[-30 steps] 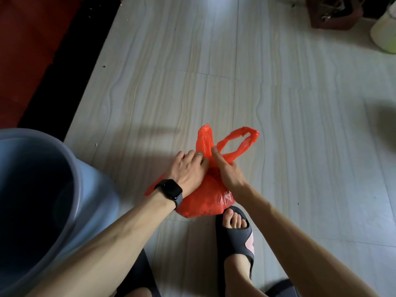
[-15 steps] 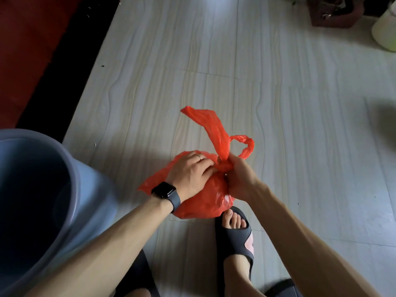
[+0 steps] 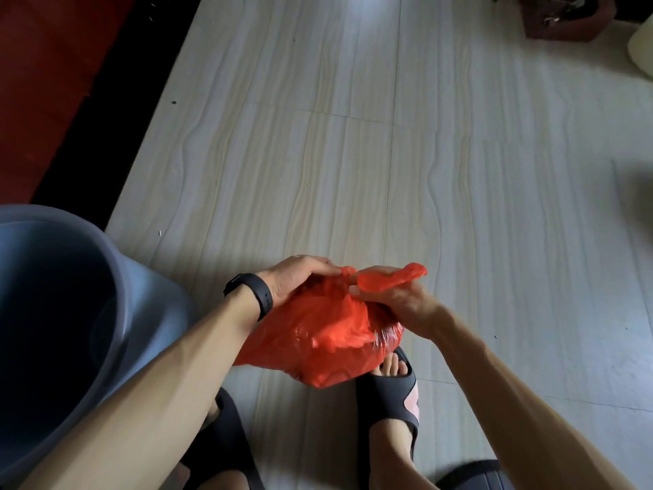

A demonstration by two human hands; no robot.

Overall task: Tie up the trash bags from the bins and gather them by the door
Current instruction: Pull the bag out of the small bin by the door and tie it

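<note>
While the red trash bag (image 3: pixel 328 337) sits at lower centre of the frame, the left grip (image 3: pixel 300 282) pinches its gathered neck. The right grip (image 3: pixel 395 300) is clamped on one twisted handle (image 3: pixel 388 279) just right of that neck.

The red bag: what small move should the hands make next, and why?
Probably pull both ends apart to tighten the tie: the left hand grips the red bag at its neck, and the right hand holds the loose handle strip.
</note>
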